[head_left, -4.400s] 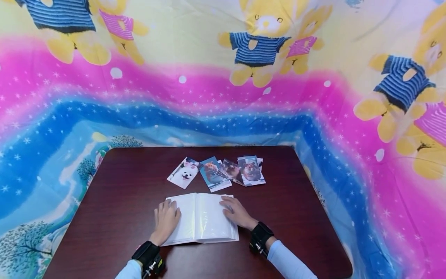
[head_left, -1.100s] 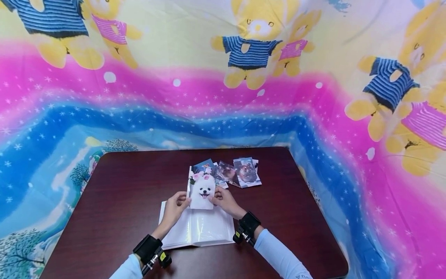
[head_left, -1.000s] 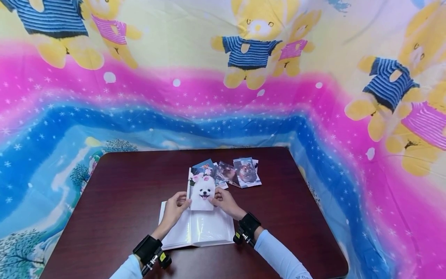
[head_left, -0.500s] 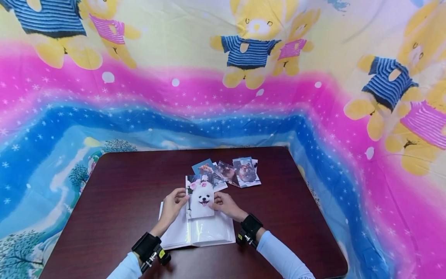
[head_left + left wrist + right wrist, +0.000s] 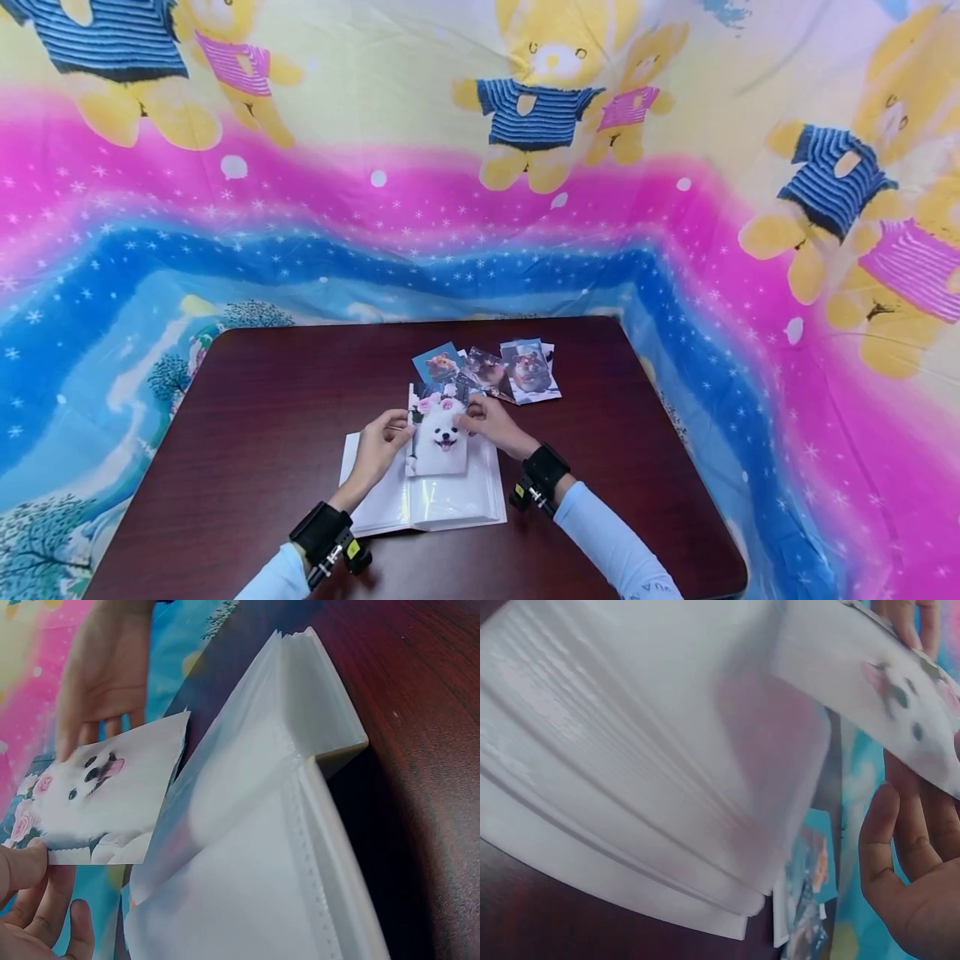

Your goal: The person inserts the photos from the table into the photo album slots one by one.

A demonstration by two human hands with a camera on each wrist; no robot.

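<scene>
A photo of a smiling white dog with pink flowers (image 5: 437, 450) is held above an opened white photo album (image 5: 459, 502). My left hand (image 5: 379, 446) pinches the photo's left edge, the thumb (image 5: 26, 864) on its front. My right hand (image 5: 498, 427) grips the opposite edge, with fingers (image 5: 919, 847) partly hidden behind the picture in the right wrist view. Clear plastic sleeves (image 5: 247, 825) fill the album, and the photo is apart from them in the left wrist view.
Behind the album lie several loose animal photos, among them a hamster print on blue (image 5: 437, 363) and one at the right end (image 5: 530, 371). The dark wooden table (image 5: 300, 375) is backed by a cartoon bear curtain (image 5: 420, 217).
Earlier both hands rested on the album and the dog photo lay left of the other prints. Now both hands hold it, and over the last second it has come lower over the album.
</scene>
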